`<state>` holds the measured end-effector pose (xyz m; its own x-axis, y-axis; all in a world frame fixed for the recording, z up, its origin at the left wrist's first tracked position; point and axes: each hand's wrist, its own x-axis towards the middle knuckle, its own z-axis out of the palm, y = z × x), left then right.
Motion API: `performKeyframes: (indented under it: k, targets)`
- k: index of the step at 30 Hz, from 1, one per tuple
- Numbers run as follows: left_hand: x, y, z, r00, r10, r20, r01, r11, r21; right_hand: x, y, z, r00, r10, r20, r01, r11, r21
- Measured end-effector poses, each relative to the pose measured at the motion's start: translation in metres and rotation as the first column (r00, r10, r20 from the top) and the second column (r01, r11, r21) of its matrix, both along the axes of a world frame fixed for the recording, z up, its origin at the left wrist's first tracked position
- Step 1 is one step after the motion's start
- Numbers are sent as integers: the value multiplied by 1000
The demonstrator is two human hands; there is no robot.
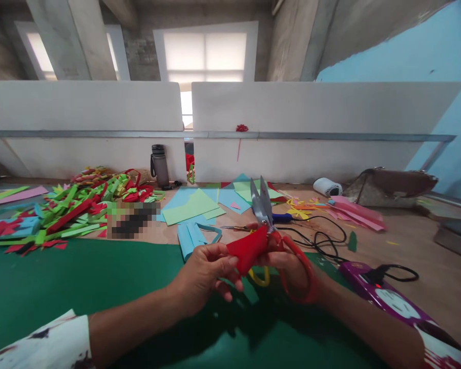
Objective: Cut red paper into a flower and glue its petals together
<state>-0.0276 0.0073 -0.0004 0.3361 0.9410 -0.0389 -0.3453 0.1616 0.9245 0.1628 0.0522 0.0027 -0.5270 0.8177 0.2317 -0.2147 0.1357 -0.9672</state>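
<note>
A small folded piece of red paper (249, 250) is pinched between the thumb and fingers of my left hand (207, 274). My right hand (294, 269) grips the orange-red handles of a pair of scissors (262, 202), whose metal blades are parted and point up and away from me. The red paper lies against the scissors near their pivot, and its right end overlaps my right fingers. Just behind my left hand, a light-blue folded paper piece (192, 237) rests at the edge of the green sheet (138, 328). Below the hands shows a yellow handle loop (260, 279).
Cut green and red paper strips (77, 210) are heaped at the left. A dark bottle (160, 166) stands behind them. Flat coloured sheets (195, 205) lie in the middle. To the right are a purple power strip (388, 294), a black cable (328, 241) and a handbag (392, 187).
</note>
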Motion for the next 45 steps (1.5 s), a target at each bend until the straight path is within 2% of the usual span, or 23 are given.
performKeyframes:
  k: [3,7,12,18,25,27,29,38,45]
  targets:
    - [1,-1,-2,996,-62,65,66,996,-58,2,2,-3,998,-57,-2,57,998,15]
    - [1,-1,-4,983,-135,127,139,990,-23,2,4,-3,994,-105,21,104,994,33]
    - [0,-1,-6,974,-166,156,165,986,18,2,4,-4,993,-115,34,114,992,46]
    - [0,-1,-7,980,-158,118,157,987,16,2,4,-2,995,-101,13,101,995,27]
    - [-1,-3,2,987,-29,-157,45,994,103,1,4,-2,995,-95,34,93,995,31]
    - [-2,-3,5,982,18,-190,6,992,123,1,3,-2,995,-94,44,92,995,38]
    - [-3,-2,6,981,37,-190,-14,992,124,1,3,-3,994,-89,57,87,995,41]
    - [-4,1,1,993,-13,-113,29,990,139,2,3,-2,991,-79,112,73,996,51]
    - [-4,1,5,995,23,-98,-10,992,126,1,4,-4,990,-87,109,81,995,58]
